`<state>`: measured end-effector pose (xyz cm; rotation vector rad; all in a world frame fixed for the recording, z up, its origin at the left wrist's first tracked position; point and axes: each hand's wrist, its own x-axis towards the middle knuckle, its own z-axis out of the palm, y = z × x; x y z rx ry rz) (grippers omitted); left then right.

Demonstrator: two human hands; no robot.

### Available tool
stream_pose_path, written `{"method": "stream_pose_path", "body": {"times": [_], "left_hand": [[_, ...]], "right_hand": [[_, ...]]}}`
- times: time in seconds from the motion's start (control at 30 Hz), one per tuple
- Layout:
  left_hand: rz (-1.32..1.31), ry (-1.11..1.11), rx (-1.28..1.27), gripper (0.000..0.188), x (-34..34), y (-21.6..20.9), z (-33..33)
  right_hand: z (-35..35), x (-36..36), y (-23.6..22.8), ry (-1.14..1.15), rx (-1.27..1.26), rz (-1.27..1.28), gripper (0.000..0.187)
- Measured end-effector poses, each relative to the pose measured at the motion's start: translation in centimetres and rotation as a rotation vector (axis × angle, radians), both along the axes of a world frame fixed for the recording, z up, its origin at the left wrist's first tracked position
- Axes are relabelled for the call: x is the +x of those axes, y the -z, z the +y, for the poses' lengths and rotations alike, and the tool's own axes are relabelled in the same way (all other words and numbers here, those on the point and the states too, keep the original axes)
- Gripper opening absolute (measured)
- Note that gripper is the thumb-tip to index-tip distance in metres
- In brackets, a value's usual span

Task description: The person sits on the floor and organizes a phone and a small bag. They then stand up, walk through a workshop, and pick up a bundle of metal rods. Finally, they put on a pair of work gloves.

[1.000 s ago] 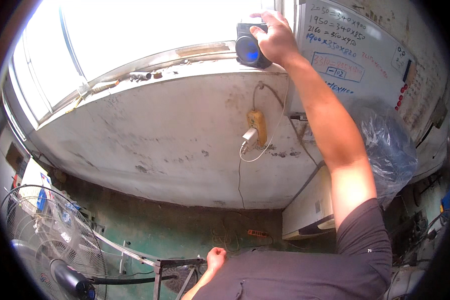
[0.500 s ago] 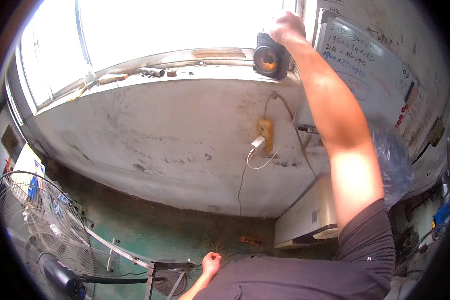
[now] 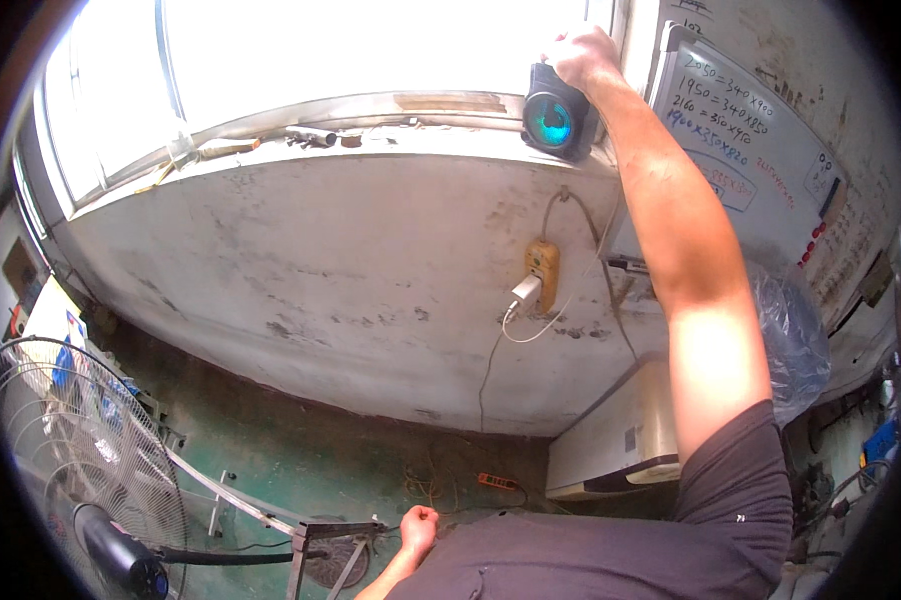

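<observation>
A black portable speaker (image 3: 555, 122) stands on the windowsill at the upper right, its round cone lit cyan. My right arm stretches up to it, and my right hand (image 3: 583, 55) is closed over its top edge. The fingertips on the far side are washed out by the bright window. Low in the view, my left hand (image 3: 419, 528) hangs beside my dark shirt with its fingers curled into a loose fist. Nothing shows in it.
Small odds and ends lie along the windowsill (image 3: 441, 145). Below hangs a yellow power strip (image 3: 542, 275) with a white charger (image 3: 526, 292). A whiteboard (image 3: 741, 140) is at right, a cream cabinet (image 3: 611, 435) below. A fan (image 3: 91, 480) and a metal frame (image 3: 301, 530) stand at left.
The speaker's cone light has turned from orange to cyan. My right hand stays at its top, and the whole view has shifted slightly. My left hand remains a loose fist.
</observation>
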<state>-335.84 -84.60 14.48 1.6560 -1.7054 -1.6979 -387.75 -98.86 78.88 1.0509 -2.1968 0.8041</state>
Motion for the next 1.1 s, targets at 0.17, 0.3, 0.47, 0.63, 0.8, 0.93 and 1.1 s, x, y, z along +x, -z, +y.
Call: {"method": "stream_pose_path", "body": {"times": [0.17,0.3,0.47,0.63,0.8,0.93,1.1], "left_hand": [[0.044,0.014,0.007,0.012,-0.9,2.7,-0.3],[0.012,0.040,-0.026,0.013,-1.7,0.6,0.0],[0.039,0.074,-0.016,0.013,-1.7,1.0,-0.4],[0.001,0.092,-0.010,0.014,-1.2,-3.5,-1.4],[-0.016,0.273,-0.038,0.016,-0.2,0.3,-1.6],[0.001,0.488,0.047,0.014,0.1,4.3,-2.2],[-0.058,0.783,0.080,0.011,-4.0,-0.8,-2.1]], "right_hand": [[-0.2,0.4,0.1,0.030,-0.064,0.097,0.029],[0.7,1.7,0.7,0.001,-0.122,0.077,0.024],[2.9,0.5,1.1,0.008,-0.281,0.208,0.033],[9.7,7.3,7.9,-0.292,-0.622,0.248,0.022],[20.9,14.4,23.8,-0.496,-0.466,-0.008,0.006],[29.8,21.2,40.1,-0.258,-0.166,-0.602,0.009],[43.0,28.2,52.8,0.309,-0.125,-1.120,0.017]]}}
